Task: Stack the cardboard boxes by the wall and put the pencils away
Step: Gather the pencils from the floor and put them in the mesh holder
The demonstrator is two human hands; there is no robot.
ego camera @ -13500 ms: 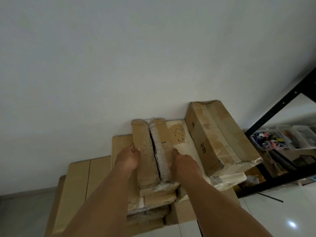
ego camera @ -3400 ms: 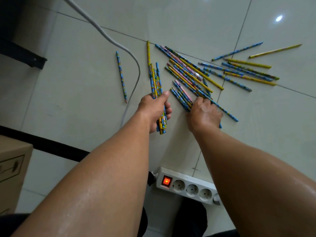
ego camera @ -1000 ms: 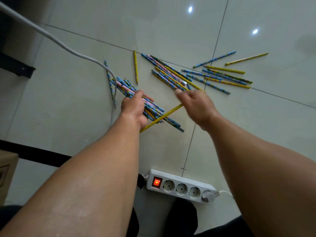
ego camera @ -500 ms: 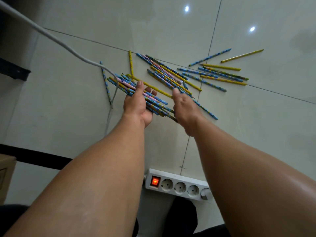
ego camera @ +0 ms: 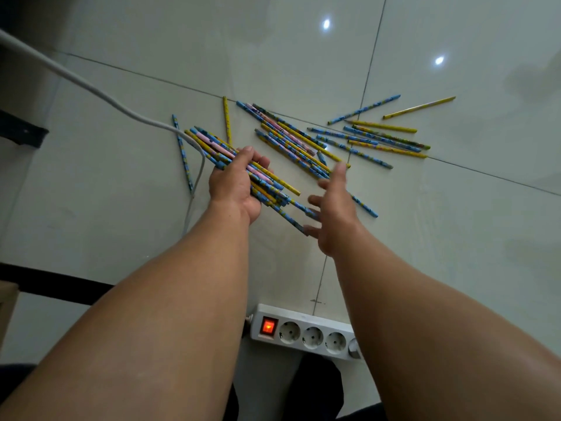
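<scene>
Though pinching earlier — right hand (ego camera: 334, 215) splayed

Glossy pale tile floor (ego camera: 121, 238), two light glares (ego camera: 326, 24) beyond the grip; white power strip (ego camera: 303, 331) nearer, switch lit; white cable (ego camera: 91, 86) left.

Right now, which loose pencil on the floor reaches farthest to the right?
The lone yellow pencil at the upper right edge of the scatter. It touches no other pencil, and its end lies beyond all the rest.

Beyond the power strip (ego camera: 303, 332), the left hand (ego camera: 235, 186) grips a pencil bundle (ego camera: 209, 145); the right hand (ego camera: 334, 214) spreads its fingers (ego camera: 340, 173).
</scene>
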